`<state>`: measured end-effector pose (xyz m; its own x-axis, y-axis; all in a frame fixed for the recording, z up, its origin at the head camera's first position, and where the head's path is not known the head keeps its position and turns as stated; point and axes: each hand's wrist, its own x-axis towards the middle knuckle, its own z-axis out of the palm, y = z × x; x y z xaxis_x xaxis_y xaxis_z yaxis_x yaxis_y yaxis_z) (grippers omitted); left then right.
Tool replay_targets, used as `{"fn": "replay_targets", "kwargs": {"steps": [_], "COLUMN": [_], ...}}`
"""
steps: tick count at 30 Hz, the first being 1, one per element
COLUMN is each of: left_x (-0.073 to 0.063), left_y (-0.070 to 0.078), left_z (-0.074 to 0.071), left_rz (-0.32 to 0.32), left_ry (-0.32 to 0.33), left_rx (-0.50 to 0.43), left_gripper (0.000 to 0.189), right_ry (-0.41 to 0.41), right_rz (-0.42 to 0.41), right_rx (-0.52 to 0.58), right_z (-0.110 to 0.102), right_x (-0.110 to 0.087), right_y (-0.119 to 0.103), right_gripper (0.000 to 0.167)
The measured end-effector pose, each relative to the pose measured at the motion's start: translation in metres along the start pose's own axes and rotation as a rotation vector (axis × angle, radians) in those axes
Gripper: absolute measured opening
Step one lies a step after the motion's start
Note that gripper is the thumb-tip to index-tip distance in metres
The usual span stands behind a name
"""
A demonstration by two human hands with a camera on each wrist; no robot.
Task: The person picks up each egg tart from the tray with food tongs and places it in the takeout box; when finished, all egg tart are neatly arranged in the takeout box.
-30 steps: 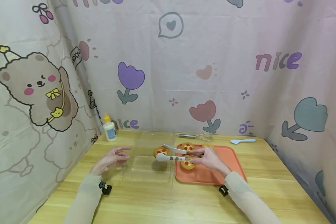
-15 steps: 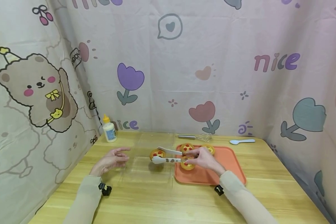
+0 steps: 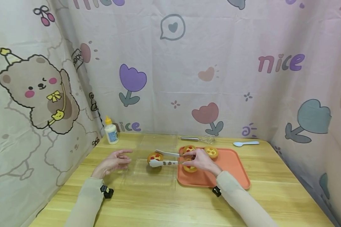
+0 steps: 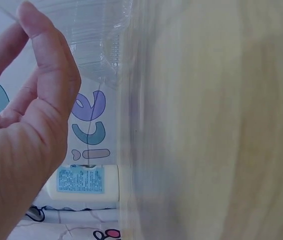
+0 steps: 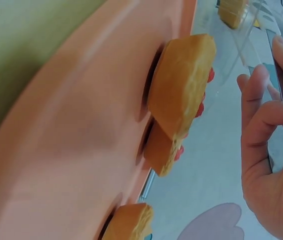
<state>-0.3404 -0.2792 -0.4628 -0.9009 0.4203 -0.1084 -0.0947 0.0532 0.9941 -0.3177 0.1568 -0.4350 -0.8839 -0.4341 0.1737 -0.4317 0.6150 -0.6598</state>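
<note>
My right hand (image 3: 200, 160) grips a pair of tongs (image 3: 170, 163) with pale, brown-spotted arms, thumb and fingers on opposite sides. Between the tong tips is a small round tart (image 3: 154, 156) with red pieces on top, over the clear plastic box (image 3: 164, 179); a shadow lies below it. Several similar tarts sit on the orange tray (image 3: 227, 170) beneath and beyond the right hand, among them a yellow-topped one (image 3: 211, 152). My left hand (image 3: 113, 162) hovers at the box's left side, fingers loosely bent; in the left wrist view its fingertips (image 4: 27, 11) are right by the clear plastic edge.
A white glue bottle (image 3: 111, 134) with a yellow cap stands at the back left. A whisk (image 3: 199, 138) lies behind the tray, and a pale spoon (image 3: 245, 143) at the back right. A printed curtain (image 3: 233, 56) rises behind the wooden table (image 3: 147, 208).
The right hand has moved left, carrying the tart in the tongs further over the clear box. More of the yellow-topped tart on the tray now shows. The left hand has hardly moved.
</note>
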Motion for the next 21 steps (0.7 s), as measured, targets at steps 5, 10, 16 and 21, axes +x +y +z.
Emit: {"fn": "replay_targets", "kwargs": {"steps": [5, 10, 16, 21], "left_x": [0.001, 0.001, 0.0, -0.001], "left_y": [-0.001, 0.0, 0.0, 0.001], "left_z": [0.001, 0.0, 0.001, 0.001], "left_rz": [0.001, 0.005, 0.003, 0.001], "left_ry": [0.001, -0.007, -0.008, -0.003], "left_rx": [0.003, -0.007, -0.025, -0.019], "left_gripper": [0.066, 0.066, 0.065, 0.065], "right_ry": [0.0, 0.012, 0.039, 0.037], "right_rz": [-0.052, -0.099, -0.109, -0.127], "right_rx": [-0.007, -0.034, -0.089, -0.095], "right_z": [0.004, 0.01, 0.017, 0.026], "right_x": [0.004, 0.01, 0.017, 0.021], "right_y": [-0.003, -0.005, -0.009, -0.014], "right_gripper": [0.039, 0.039, 0.037, 0.036]}}
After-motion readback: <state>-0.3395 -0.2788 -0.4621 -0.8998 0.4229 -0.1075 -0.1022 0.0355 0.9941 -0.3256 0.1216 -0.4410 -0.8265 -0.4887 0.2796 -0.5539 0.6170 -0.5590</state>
